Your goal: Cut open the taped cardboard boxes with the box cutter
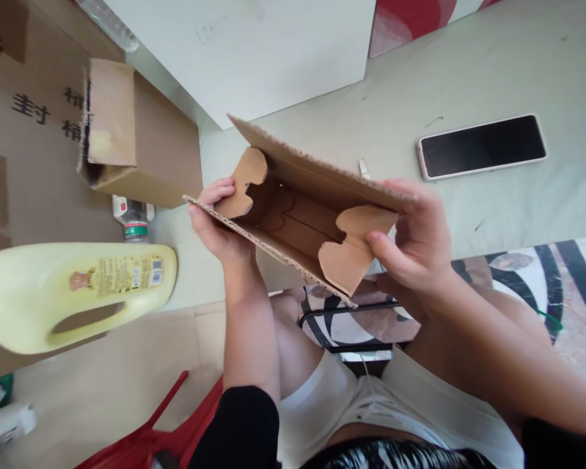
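Observation:
Between my two hands is a small brown cardboard box (293, 251), tilted, with its top open towards me. Two long flaps stand up along its sides. The short end flaps, cut with notches, lean over the opening, and the part of the inside that shows holds nothing. My left hand (219, 218) grips the left end, fingers on the end flap and thumb on the near long flap. At the right end, my right hand (415, 231) has its thumb on the notched end flap and its fingers behind the far flap, partly hidden.
A phone (483, 146) lies on the pale surface at right. Left are another cardboard box (161, 133), a small bottle with a green band (134, 221) and a yellow jug (78, 293). Large cartons (29, 150) and a white panel (273, 52) stand behind. A red chair (161, 430) is lower left.

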`<state>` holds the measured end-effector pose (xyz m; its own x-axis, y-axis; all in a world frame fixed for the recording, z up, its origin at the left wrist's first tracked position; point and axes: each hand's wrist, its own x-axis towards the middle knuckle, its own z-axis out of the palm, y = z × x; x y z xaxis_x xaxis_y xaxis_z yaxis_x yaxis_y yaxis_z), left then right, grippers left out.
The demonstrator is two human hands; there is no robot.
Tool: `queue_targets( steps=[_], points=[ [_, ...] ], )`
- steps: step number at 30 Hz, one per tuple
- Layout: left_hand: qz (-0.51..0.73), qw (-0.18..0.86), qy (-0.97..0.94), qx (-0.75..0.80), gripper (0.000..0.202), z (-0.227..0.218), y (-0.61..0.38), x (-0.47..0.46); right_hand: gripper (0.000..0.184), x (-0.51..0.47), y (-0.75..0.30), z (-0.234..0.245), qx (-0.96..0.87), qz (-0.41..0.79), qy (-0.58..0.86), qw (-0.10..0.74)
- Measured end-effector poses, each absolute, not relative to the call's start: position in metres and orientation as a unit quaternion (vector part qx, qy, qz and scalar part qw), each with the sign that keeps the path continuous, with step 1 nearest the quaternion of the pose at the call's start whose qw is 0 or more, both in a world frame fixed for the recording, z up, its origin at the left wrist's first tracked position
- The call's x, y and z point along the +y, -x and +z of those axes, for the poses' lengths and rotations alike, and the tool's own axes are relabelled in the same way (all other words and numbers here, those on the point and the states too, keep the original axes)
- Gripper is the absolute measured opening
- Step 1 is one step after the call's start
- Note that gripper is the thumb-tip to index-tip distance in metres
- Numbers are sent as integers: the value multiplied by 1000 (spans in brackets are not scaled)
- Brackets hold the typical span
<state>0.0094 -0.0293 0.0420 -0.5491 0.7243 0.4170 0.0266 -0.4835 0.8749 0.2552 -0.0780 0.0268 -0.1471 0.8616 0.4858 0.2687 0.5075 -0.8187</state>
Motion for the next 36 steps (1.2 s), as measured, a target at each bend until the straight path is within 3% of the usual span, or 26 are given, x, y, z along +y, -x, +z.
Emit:
queue_targets(
  steps=[6,12,17,28,36],
  points=[
    [731,212,-475,443,38,31,0,-31,26,-79,-252,26,-700,265,366,552],
    [679,198,-493,507,50,25,10,-30,38,-78,-249,16,-688,309,334,566],
    [638,198,-526,526,60,21,18,-28,30,-79,-248,17,-681,305,357,562],
    [647,226,-525,505,43,27,18,-28,29,-81,-248,20,-683,318,365,547],
    [598,186,-599,498,33,29,25,-30,27,-81,-248,20,-689,294,377,544]
  ],
)
